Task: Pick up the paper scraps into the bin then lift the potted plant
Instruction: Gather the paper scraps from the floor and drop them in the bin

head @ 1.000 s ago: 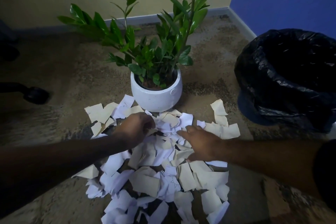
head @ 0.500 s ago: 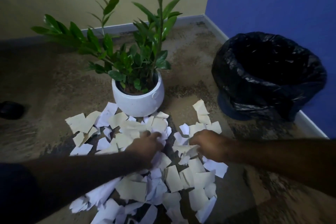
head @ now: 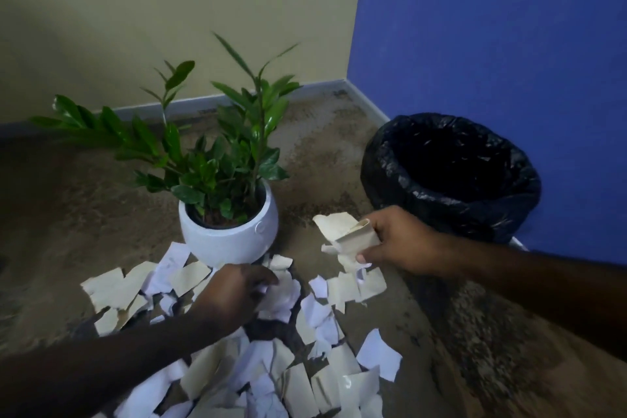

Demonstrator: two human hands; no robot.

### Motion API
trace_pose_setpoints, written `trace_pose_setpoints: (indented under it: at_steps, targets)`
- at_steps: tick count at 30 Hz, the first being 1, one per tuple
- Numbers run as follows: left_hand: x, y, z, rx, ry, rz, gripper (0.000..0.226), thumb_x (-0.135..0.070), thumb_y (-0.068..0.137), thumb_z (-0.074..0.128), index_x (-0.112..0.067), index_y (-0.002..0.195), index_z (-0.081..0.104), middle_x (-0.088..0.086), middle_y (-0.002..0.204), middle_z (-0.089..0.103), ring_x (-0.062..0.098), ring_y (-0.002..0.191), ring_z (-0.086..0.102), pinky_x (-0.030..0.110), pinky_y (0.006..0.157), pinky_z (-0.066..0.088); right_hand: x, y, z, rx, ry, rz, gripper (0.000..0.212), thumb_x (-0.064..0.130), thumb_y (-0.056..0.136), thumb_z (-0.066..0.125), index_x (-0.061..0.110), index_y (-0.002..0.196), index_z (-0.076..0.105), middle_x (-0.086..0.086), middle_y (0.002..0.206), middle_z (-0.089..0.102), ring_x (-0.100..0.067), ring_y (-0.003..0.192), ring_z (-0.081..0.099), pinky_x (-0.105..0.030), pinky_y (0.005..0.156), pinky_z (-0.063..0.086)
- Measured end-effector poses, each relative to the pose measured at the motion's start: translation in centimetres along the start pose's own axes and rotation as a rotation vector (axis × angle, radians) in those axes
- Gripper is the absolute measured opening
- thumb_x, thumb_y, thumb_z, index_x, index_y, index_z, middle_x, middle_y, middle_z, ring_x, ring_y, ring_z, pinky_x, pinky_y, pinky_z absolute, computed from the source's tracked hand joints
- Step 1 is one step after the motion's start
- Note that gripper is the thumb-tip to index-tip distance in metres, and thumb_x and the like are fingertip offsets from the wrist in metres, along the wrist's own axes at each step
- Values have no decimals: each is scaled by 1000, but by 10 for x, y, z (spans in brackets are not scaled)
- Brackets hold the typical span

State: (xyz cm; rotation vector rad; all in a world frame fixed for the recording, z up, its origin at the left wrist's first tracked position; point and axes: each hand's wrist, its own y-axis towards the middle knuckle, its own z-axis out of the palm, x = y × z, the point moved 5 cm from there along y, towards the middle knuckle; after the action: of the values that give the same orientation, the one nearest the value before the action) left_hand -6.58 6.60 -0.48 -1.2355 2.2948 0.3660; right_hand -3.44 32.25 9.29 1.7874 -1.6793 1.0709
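Many paper scraps litter floor before potted plant. Right hand grips a bunch raised beside bin; left hand curls on scraps below.

The right hand holds scraps above the floor. The bin stands just behind and right of it, the plant to its left, the left hand lower left on the pile.
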Motion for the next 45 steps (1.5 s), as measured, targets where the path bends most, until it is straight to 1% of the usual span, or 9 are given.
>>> trace_pose_setpoints:
  at_steps: [6,12,16,22,27,32,37,39,45]
  targets:
    - [-26,20,-12,-112,-117,-33,40,-2,74,73,-41,84,71,-36,75,64,-15,77,61,2,62,43,37,-8,-85,-160,318,-113,33,-10,67,77,11,93,72,-4,94,76,-16,87,71,-28,79,57]
    - [-65,43,-26,-184,-272,-31,41,-3,76,71,-43,71,68,-19,65,68,-1,58,61,12,47,42,20,-8,-162,-471,431,-129,38,-14,71,71,2,104,65,4,86,75,-11,81,70,-23,68,58]
    - [-105,45,-46,-247,-377,74,24,-10,83,74,-34,86,72,-12,77,73,5,68,69,26,56,54,-18,-8,-189,-660,309,11,42,-12,73,71,4,110,64,-15,106,70,-30,100,67,-46,87,56]
    - [-175,54,-70,-300,-546,189,38,2,76,77,-32,92,71,-21,89,72,-5,82,67,8,65,49,-65,-14,-192,-648,218,205,39,-5,71,77,7,107,66,-11,94,71,-17,72,66,-20,53,55]
    - [-216,76,-67,-215,-639,202,46,0,73,80,-32,104,68,-1,94,70,7,88,66,21,78,54,-86,-18,-199,-638,295,253,58,-1,73,78,12,126,57,-16,101,66,-28,86,67,-45,72,60]
    - [-250,121,-70,-199,-770,240,39,1,75,78,-20,106,69,-6,98,72,4,88,68,23,77,57,-93,-16,-204,-713,403,242,31,9,80,74,11,109,64,-9,82,68,-18,68,65,-23,53,58]
    - [-295,179,-57,-243,-948,305,47,1,76,77,-19,116,62,-8,78,67,9,80,66,33,77,58,-94,-18,-225,-829,364,243,9,10,86,63,6,91,69,-8,67,64,-10,49,55,-14,40,41]
    - [-304,200,-43,-243,-1017,282,48,3,79,74,-18,119,60,2,84,67,17,82,65,43,84,56,-95,-22,-233,-878,387,244,9,10,88,59,8,87,68,-7,66,64,-9,45,54,-14,38,39]
    - [-301,230,-5,-53,-920,191,61,4,83,69,-12,139,49,3,132,59,9,120,53,26,104,44,-94,-23,-230,-872,430,231,13,11,91,56,14,81,63,-7,67,63,-13,50,54,-16,41,40]
